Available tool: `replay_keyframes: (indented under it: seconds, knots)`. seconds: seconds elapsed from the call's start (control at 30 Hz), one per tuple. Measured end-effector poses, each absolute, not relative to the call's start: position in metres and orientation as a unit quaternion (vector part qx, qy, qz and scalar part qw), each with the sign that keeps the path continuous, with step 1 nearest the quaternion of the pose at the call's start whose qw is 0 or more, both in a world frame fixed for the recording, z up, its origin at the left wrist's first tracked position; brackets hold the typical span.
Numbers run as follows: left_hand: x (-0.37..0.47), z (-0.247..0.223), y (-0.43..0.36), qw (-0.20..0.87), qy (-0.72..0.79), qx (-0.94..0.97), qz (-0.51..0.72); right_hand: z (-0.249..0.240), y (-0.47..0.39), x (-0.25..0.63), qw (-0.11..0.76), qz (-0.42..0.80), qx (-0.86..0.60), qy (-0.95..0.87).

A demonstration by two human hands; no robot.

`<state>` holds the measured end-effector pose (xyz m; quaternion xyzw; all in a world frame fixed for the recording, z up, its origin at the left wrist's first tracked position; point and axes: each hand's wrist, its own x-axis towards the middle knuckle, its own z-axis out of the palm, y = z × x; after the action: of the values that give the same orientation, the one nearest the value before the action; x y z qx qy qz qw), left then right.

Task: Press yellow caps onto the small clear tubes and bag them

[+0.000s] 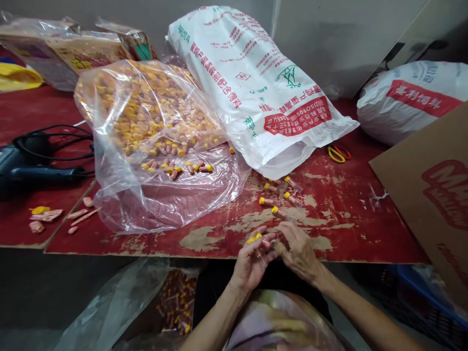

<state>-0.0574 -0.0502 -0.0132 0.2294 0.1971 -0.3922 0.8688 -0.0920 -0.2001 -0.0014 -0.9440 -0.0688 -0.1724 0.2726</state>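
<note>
My left hand [249,265] is closed around small yellow-capped tubes [265,242] with pink-and-white contents, perhaps two of them. My right hand [299,252] meets it from the right, thumb and fingers pinched at the ends of these tubes; clear film may be between them, but it is too blurred to tell. Just beyond my hands, several similar yellow-capped tubes [279,212] lie loose on the worn red tabletop [347,234], some with clear film at one end. A large clear plastic bag [171,207], full of such yellow-capped pieces, lies open to the left.
A white printed sack [252,83] leans behind the tubes. Yellow-and-red-handled scissors [337,154] lie right of it. A carton [413,170] and another sack [413,105] stand at right, a dark heat gun [40,170] at left. Below the edge sits another bag of tubes [177,302].
</note>
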Motion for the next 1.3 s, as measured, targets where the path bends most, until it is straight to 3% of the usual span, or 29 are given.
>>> replay_keyframes:
  seconds: [0.07, 0.17, 0.37, 0.47, 0.57, 0.73, 0.93, 1.03, 1.2, 1.3]
  knots:
    - [-0.054, -0.012, -0.046, 0.868, 0.196, 0.258, -0.376, -0.006, -0.206, -0.076, 0.201, -0.193, -0.96, -0.031]
    - [-0.052, -0.011, -0.042, 0.869, 0.188, 0.275, -0.365, -0.018, -0.221, -0.06, 0.08, -0.13, -0.988, 0.021]
    - [-0.054, -0.014, -0.041, 0.864, 0.155, 0.288, -0.382, -0.003, -0.25, -0.072, 0.107, 0.025, -0.994, -0.017]
    - [-0.052, -0.015, -0.041, 0.861, 0.153, 0.291, -0.388, 0.024, -0.274, -0.077, -0.008, 0.188, -0.982, 0.028]
    - [-0.05, -0.015, -0.041, 0.855, 0.154, 0.297, -0.396, 0.035, -0.291, -0.074, -0.091, 0.264, -0.96, 0.031]
    - [-0.046, -0.015, -0.044, 0.85, 0.163, 0.295, -0.404, 0.019, -0.294, -0.068, -0.075, 0.282, -0.956, -0.037]
    - [-0.04, -0.014, -0.054, 0.842, 0.215, 0.272, -0.414, 0.013, -0.293, -0.068, -0.109, 0.249, -0.96, 0.067]
    - [-0.042, -0.015, -0.055, 0.85, 0.225, 0.25, -0.405, 0.012, -0.291, -0.072, -0.074, 0.216, -0.97, 0.084]
    - [-0.047, -0.015, -0.049, 0.878, 0.212, 0.196, -0.381, -0.001, -0.234, -0.086, 0.236, 0.002, -0.971, 0.047]
    - [-0.047, -0.015, -0.045, 0.89, 0.223, 0.185, -0.353, -0.004, -0.191, -0.086, 0.303, -0.08, -0.949, -0.044]
